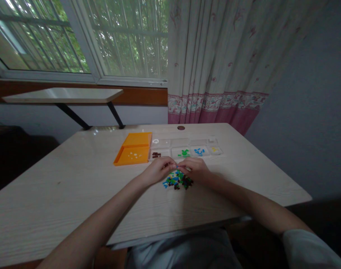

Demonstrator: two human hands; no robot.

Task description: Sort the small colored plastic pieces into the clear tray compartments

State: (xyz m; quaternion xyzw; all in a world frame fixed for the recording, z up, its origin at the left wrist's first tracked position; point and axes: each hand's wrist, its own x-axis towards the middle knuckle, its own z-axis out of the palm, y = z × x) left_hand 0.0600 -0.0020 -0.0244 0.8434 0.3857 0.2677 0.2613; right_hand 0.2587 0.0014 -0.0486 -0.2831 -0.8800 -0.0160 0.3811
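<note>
A small heap of tiny coloured pieces (177,181), blue, green and dark brown, lies on the pale wooden table (75,194). My left hand (159,169) and my right hand (195,169) meet just above the heap, fingertips pinched together around a tiny blue piece. Which hand holds it is too small to tell. Behind the hands sits a clear compartment tray (187,147) with brown, green, blue and yellow pieces sorted in separate cells.
An open orange box (133,149) with a few white bits inside stands left of the clear tray. A round cable hole (180,127) is near the table's far edge. A window, a curtain and a folding shelf are behind.
</note>
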